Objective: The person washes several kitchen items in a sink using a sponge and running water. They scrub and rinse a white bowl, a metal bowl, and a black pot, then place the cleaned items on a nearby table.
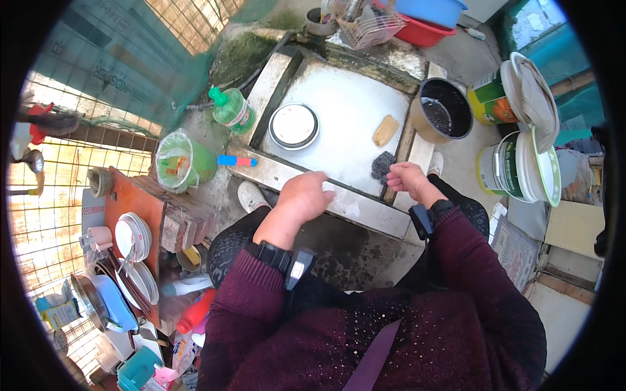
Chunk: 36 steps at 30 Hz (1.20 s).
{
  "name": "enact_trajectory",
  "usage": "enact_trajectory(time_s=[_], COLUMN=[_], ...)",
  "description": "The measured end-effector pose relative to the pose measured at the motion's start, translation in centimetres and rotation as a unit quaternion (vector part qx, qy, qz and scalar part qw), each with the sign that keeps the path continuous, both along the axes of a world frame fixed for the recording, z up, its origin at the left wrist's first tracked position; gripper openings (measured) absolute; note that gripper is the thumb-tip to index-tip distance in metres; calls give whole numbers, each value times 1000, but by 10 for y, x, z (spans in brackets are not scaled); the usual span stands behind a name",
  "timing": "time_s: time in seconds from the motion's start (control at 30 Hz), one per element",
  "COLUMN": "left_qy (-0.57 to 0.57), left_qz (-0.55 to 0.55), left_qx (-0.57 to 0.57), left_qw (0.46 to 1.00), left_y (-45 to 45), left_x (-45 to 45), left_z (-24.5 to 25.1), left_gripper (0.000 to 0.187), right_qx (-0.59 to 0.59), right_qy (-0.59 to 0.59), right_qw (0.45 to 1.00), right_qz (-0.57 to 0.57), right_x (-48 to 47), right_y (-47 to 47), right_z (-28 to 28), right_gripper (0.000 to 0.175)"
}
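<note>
Over the near edge of a low square basin [342, 112] filled with whitish water is my left hand [305, 193], its fingers partly bent and apart, with nothing seen in it. My right hand [408, 181] is at the basin's near right corner, beside a dark scouring pad [383, 166]; its fingers are loosely curled and I cannot tell whether they touch the pad. A tan sponge or loofah piece [386, 130] lies farther up. A round metal-rimmed bowl or lid with a white centre [293, 126] is at the basin's left. An inner pot [441, 111] stands on the right rim.
Left are a green pump bottle [234, 111], a lined green bin [186, 161] and a blue-and-red tube [236, 161]. A rack of plates [133, 237] stands lower left. Right are lidded buckets [508, 166]. Beyond the basin are a wire basket [371, 29] and a red basin [425, 33].
</note>
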<state>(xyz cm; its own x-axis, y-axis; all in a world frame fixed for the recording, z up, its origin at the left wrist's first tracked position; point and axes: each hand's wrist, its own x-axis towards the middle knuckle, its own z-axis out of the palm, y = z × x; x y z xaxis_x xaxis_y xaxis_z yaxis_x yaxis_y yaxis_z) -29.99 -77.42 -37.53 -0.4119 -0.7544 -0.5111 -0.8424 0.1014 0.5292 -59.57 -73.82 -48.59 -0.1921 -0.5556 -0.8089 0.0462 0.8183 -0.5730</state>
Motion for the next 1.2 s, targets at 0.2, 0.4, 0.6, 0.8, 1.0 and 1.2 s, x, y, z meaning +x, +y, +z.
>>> enact_trajectory(time_s=[0.2,0.4,0.6,0.8,1.0,1.2], left_qy=[97,110,101,92,100,93], left_qz=[1,45,100,100,92,96], left_qx=[2,14,52,69,36,47], left_qw=[995,993,988,988,990,990], left_y=[-9,-12,-25,-28,-26,-21], left_x=[-13,1,15,13,5,2], left_z=[27,34,21,12,9,8], left_gripper=[38,38,38,39,37,36], right_qx=[35,43,12,29,35,66], right_qy=[39,5,-101,-86,-74,-67], right_qw=[991,978,994,996,997,995], right_qz=[126,203,-34,-26,-9,-26], right_x=[28,116,177,172,120,62], right_y=[-68,-134,-168,-173,-145,-91], right_z=[-59,-139,-205,-218,-215,-205], right_gripper=[23,28,30,24,18,16])
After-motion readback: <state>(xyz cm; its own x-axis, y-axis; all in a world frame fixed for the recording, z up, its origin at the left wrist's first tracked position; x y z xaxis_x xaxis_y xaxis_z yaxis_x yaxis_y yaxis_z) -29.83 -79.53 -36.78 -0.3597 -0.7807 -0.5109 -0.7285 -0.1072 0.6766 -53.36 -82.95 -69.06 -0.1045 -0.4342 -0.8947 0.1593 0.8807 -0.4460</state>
